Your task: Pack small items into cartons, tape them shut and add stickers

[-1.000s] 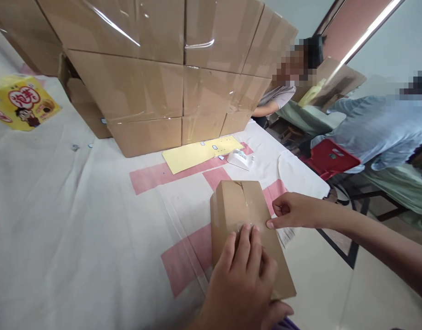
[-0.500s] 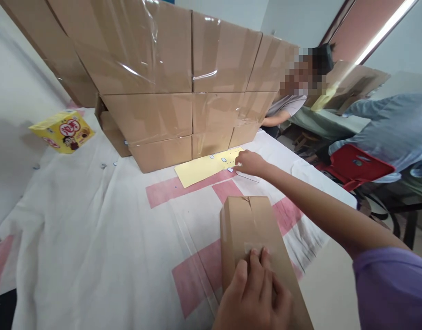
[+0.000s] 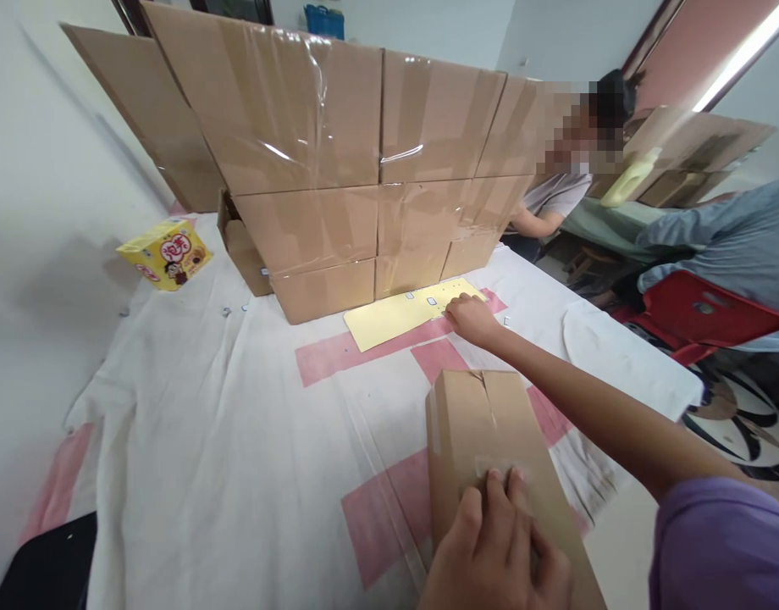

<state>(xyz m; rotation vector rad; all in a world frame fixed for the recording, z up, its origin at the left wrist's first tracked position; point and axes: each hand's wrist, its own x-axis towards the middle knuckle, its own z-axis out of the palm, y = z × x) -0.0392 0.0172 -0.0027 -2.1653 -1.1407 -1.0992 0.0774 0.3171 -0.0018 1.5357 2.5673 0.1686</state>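
My left hand (image 3: 504,542) lies over the top of a long brown cardboard box (image 3: 484,407), its fingers stretched forward onto a patch of clear tape. Farther off, my right hand (image 3: 471,320) is at the right end of a pale yellow card (image 3: 386,320). Its fingers are curled together, and whatever may be between them is hidden. Small white, dark-edged pieces (image 3: 432,302) and dark dots show on the card beside those fingers. A tiny dark-edged piece (image 3: 506,321) lies on the cloth to the right of the hand.
Taped cardboard panels (image 3: 313,229) stand like a wall behind the card. A yellow snack box (image 3: 167,254) and small bits (image 3: 226,312) are at left. A dark object (image 3: 50,563) lies bottom left. Beyond the cloth-covered table (image 3: 256,474) are two people and a red chair (image 3: 713,313).
The view has shifted, so most things appear farther right. My left hand stays on the box. My right hand remains at the card; the white piece below its fingertips no longer shows clearly.
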